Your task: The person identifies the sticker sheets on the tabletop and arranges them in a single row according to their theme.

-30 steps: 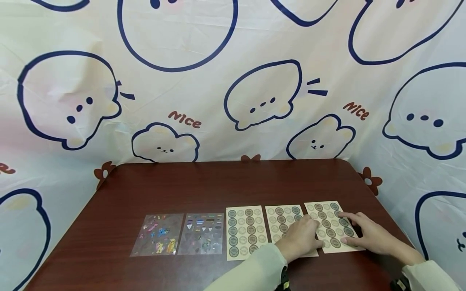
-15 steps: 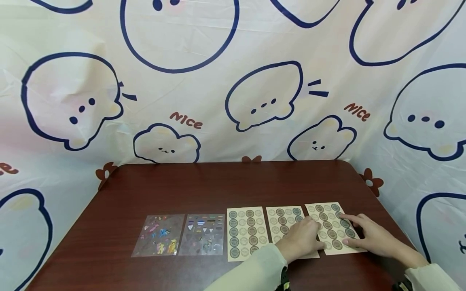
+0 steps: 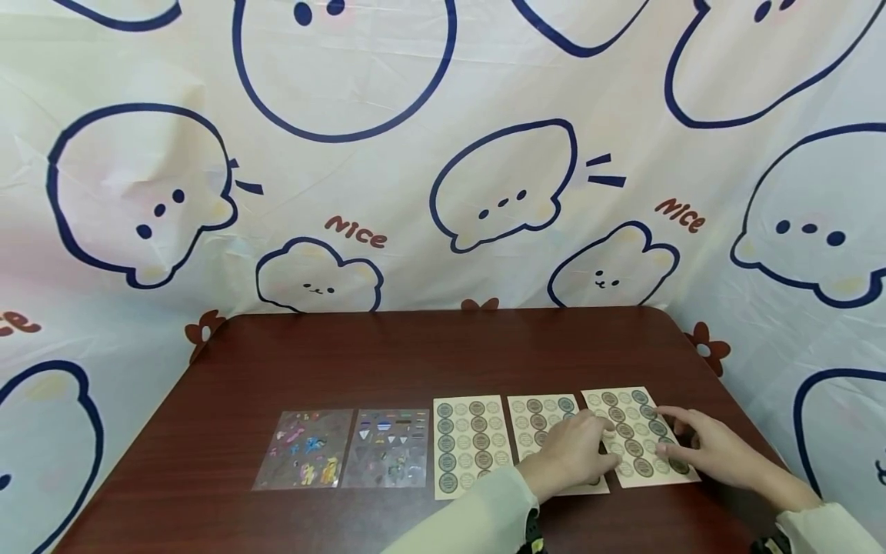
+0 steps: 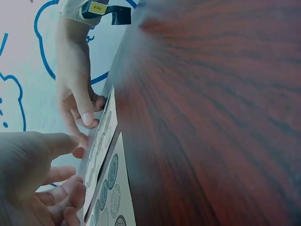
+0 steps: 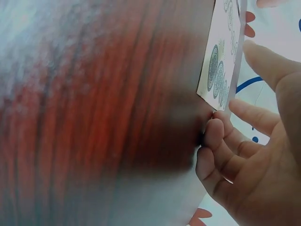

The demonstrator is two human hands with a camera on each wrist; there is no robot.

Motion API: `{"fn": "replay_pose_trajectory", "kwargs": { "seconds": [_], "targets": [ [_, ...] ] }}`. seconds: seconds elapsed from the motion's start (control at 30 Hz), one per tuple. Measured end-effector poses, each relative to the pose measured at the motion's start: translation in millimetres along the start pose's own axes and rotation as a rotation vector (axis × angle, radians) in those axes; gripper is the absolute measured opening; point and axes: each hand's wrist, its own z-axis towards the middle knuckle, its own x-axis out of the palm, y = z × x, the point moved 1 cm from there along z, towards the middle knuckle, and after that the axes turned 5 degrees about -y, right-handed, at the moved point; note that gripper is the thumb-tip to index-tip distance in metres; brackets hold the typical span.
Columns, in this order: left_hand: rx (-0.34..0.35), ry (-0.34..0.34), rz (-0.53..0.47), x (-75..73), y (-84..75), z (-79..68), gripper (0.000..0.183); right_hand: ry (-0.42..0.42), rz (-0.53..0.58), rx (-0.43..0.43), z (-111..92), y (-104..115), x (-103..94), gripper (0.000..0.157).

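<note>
Three cream sheets of round stickers lie in a row on the table's right half. My left hand (image 3: 571, 454) is over the middle sticker sheet (image 3: 522, 419), hiding much of it, its fingertips by the left edge of the rightmost sticker sheet (image 3: 626, 446). Its fingers bend loosely in the left wrist view, gripping nothing. At that sheet's right edge is my right hand (image 3: 713, 450), thumb and index finger apart over the printed circles. In the right wrist view its relaxed fingers (image 5: 214, 134) hang near the sheet's corner; contact is unclear.
To the left lie the third cream sticker sheet (image 3: 471, 442) and two transparent sheets: one with colourful pony stickers (image 3: 304, 450), one with small shapes (image 3: 388, 450). The dark wooden table (image 3: 415, 354) meets a cartoon-printed cloth (image 3: 415, 185) behind and at both sides.
My right thumb and index finger have lifted slightly and shifted right over the rightmost sheet. The left hand stays nearly in place. The whole head view has drifted a little; the sheets look unmoved.
</note>
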Motion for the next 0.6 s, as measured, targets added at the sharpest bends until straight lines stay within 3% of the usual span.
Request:
{"fn": "replay_pose_trajectory", "kwargs": {
  "seconds": [0.6],
  "targets": [
    [-0.015, -0.066, -0.071, -9.6, 22.3, -17.2, 0.031, -0.09, 0.03, 0.012, -4, -2, 1.5, 0.05]
  ]
}}
